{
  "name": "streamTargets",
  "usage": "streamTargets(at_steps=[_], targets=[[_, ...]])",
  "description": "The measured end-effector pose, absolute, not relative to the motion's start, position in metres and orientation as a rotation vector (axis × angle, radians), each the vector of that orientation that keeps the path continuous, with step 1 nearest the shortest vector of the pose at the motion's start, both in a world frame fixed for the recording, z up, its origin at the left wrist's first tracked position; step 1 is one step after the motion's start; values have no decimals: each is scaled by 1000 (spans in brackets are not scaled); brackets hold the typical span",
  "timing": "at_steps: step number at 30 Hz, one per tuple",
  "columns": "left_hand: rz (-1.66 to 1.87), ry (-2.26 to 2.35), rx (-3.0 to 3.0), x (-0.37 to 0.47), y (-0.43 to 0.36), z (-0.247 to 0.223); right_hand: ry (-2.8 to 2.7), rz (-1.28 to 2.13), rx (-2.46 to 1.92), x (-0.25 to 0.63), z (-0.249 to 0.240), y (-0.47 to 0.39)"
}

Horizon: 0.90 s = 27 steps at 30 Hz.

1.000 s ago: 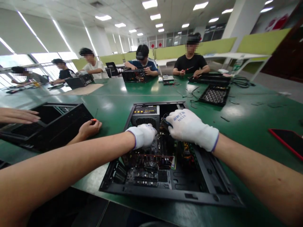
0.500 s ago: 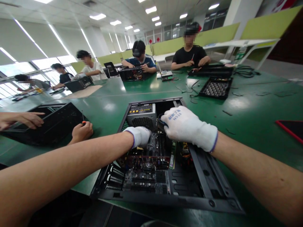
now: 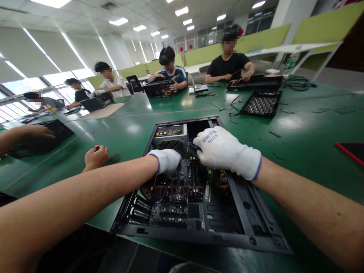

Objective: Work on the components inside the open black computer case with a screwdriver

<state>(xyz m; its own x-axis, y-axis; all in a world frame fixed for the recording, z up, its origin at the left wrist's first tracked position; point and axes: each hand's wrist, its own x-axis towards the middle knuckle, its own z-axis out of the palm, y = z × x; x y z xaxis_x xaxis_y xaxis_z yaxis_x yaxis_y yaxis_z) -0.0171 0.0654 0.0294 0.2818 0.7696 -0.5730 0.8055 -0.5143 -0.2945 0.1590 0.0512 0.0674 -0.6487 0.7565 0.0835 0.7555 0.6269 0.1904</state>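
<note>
An open black computer case (image 3: pixel 199 237) lies on its side before me, with a motherboard (image 3: pixel 176 214) and a power supply (image 3: pixel 170 138) inside. In a white glove, my left hand (image 3: pixel 168 160) reaches down at the board just below the power supply; its fingers are curled and closed, their tips hidden. Also gloved, my right hand (image 3: pixel 217 148) is closed on a dark, round-edged part (image 3: pixel 193 147) beside the power supply, mostly covered by the hand. A green memory stick (image 3: pixel 208 185) and a reddish expansion card (image 3: pixel 182 192) sit nearer to me.
On my left, a co-worker's hand (image 3: pixel 96 155) holds a screwdriver next to another black case (image 3: pixel 42 138). Across the green table (image 3: pixel 127 129) several people work on computer cases. A black tray (image 3: pixel 261 104), cables (image 3: pixel 298 84) and a red-edged dark item (image 3: pixel 351 151) lie to the right.
The co-worker's black case on the left has moved away to the left, apart from the hand with the screwdriver. My hands stay nearly where they were.
</note>
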Motion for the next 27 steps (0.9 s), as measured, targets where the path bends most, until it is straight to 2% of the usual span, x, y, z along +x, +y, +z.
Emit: streamTargets(at_steps=[4, 27], targets=[[-949, 1607, 2497, -16, 67, 29, 2835, 337, 1302, 159, 67, 51], [-816, 1529, 2485, -22, 73, 13, 2813, 325, 1316, 159, 69, 48]])
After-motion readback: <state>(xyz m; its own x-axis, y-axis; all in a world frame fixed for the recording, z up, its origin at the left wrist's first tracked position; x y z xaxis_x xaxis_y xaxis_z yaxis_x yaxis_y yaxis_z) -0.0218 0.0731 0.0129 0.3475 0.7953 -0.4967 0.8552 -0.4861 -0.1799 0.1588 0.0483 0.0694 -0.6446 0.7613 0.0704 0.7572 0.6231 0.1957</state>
